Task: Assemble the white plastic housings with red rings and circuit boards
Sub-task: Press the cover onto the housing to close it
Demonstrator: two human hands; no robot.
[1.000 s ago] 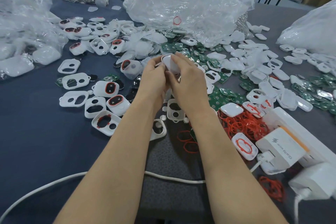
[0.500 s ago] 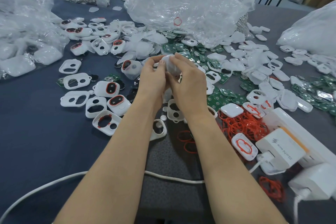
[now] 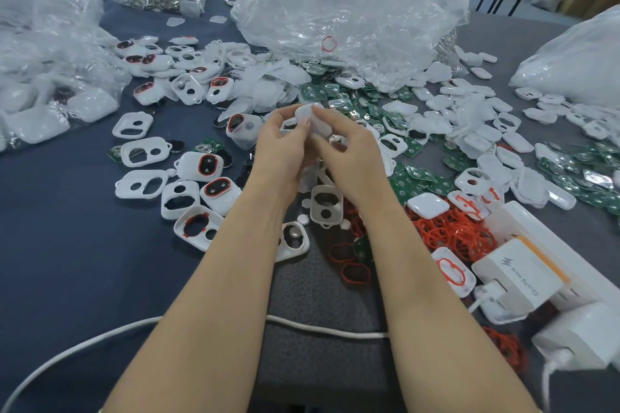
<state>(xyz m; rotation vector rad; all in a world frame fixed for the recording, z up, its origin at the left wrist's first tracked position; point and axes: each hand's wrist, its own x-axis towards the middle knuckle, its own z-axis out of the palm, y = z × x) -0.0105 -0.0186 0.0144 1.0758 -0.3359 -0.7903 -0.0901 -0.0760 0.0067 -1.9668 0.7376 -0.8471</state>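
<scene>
Observed at centre of view, raised above the dark blue cloth-covered table [image 3: 67,245]: small white rounded plastic housing [image 3: 310,116], gripped from both sides. Grasped on its left by the left hand [image 3: 280,141], with thumb and fingers curled round the edge. Grasped on its right by the right hand [image 3: 352,151], with fingertips pinching the upper face. Underside hidden behind the fingers; cannot tell whether fitted with a ring or board.

Noted directly below the wrists: open white housing frame with two cut-outs [image 3: 325,208], lying flat. Just beside it, to the right: loose heap of thin red rubber rings [image 3: 449,235], with a closed white square cap [image 3: 427,206] at its far edge. At the heap's near side: white housing shell with a red ring seated inside [image 3: 453,273], just beside a white block-shaped power adapter [image 3: 516,275].

Recorded left of the forearms: group of white two-hole frames [image 3: 142,183], some empty, others alongside with red-rimmed inserts [image 3: 206,166]. Scattered beyond the hands and to the right: small green circuit boards [image 3: 412,181], mixed with white covers. Further back: large crumpled clear plastic bag [image 3: 335,10]. Across the near table, passing under both forearms: white cable [image 3: 318,329].
</scene>
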